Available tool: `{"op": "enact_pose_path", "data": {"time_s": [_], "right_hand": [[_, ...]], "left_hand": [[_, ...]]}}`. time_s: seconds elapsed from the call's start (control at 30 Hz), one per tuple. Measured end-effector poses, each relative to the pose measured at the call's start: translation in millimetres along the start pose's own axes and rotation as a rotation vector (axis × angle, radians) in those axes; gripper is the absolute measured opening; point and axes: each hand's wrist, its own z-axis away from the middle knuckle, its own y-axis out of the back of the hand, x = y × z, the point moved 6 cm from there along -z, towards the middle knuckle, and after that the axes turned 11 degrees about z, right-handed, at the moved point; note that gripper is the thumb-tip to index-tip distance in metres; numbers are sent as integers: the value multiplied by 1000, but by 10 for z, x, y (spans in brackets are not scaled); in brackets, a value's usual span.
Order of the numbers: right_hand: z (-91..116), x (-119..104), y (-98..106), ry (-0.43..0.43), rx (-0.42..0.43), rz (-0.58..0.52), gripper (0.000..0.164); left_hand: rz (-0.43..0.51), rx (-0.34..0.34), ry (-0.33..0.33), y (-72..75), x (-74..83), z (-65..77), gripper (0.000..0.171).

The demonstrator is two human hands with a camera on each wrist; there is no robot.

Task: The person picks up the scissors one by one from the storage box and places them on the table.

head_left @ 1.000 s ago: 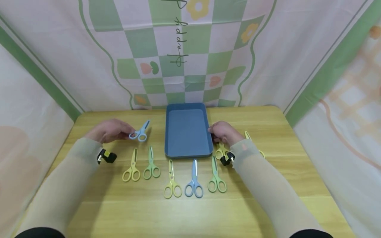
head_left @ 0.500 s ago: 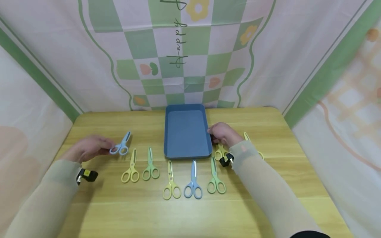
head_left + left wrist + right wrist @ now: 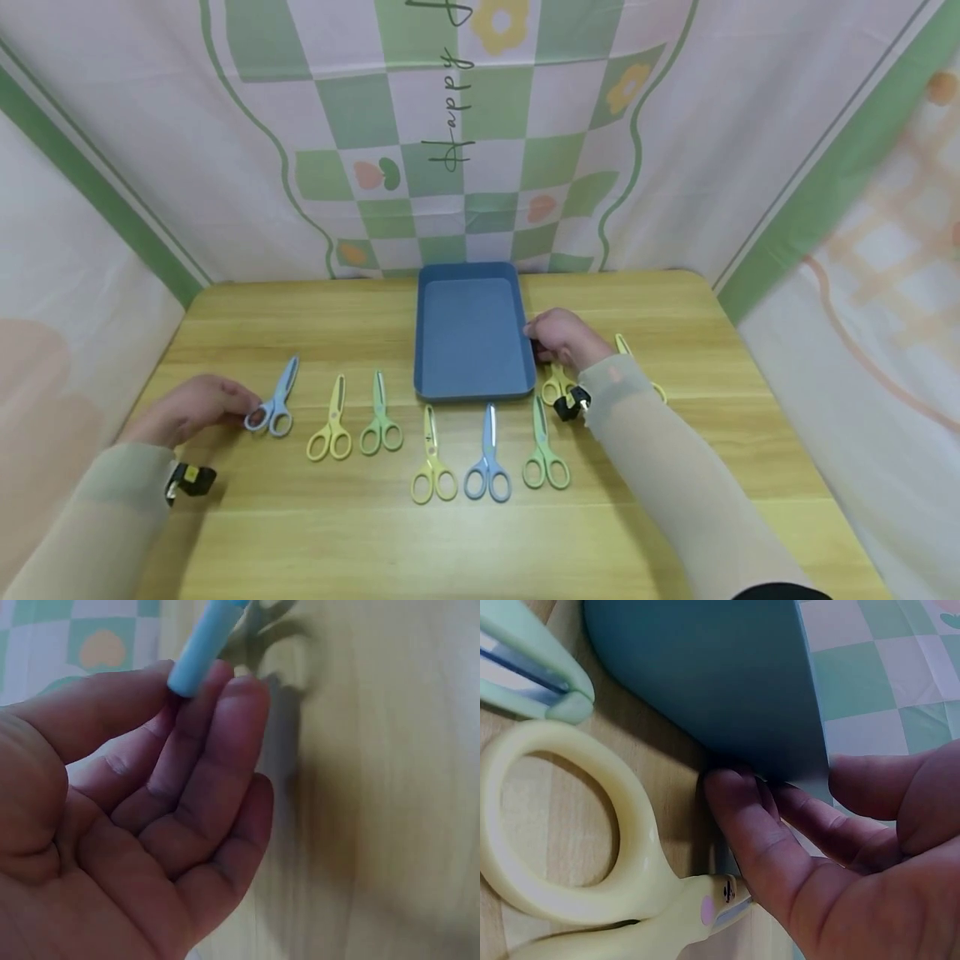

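In the head view, my left hand [image 3: 201, 404] pinches a handle loop of blue scissors [image 3: 277, 410] over the left side of the table. The left wrist view shows the thumb and fingertips meeting at the light blue handle [image 3: 206, 649], with a shadow cast on the wood. At the right wall of a blue tray [image 3: 474, 337], my right hand [image 3: 564, 335] grips the edge. Seen from the right wrist, the thumb lies at the tray's rim [image 3: 817, 705] and the fingers curl against its outer wall. Yellow scissors [image 3: 641, 840] lie right beside those fingers.
A row of scissors lies on the wooden table [image 3: 360, 542]: yellow scissors [image 3: 330, 429], green scissors [image 3: 381, 421] and several more in front of the tray. Other yellow scissors [image 3: 624, 343] are partly hidden by the right sleeve. A patterned cloth [image 3: 495, 92] hangs behind the table.
My left hand has carried the blue scissors left and toward me, from beside the tray to the left end of the scissors row. The right hand and tray have stayed put.
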Motion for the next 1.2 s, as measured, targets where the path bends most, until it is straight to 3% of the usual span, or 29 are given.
{"op": "enact_pose_path", "data": {"time_s": [0.23,0.33,1.03,1.2], "right_hand": [[-2,10,9,0,-6,-10,35],[-16,15,9,-1,-3,-13,36],[-12,3,7,-8,-6,19,35],[-14,13,10,2,-9,13,35]], "left_hand": [[-341,91,-56,-65,95,46,13],[-404,103,-58,-98,125,52,12],[-502,104,-134,-453,176,19,11],[-500,108,-113,-480,192,24,11]]}}
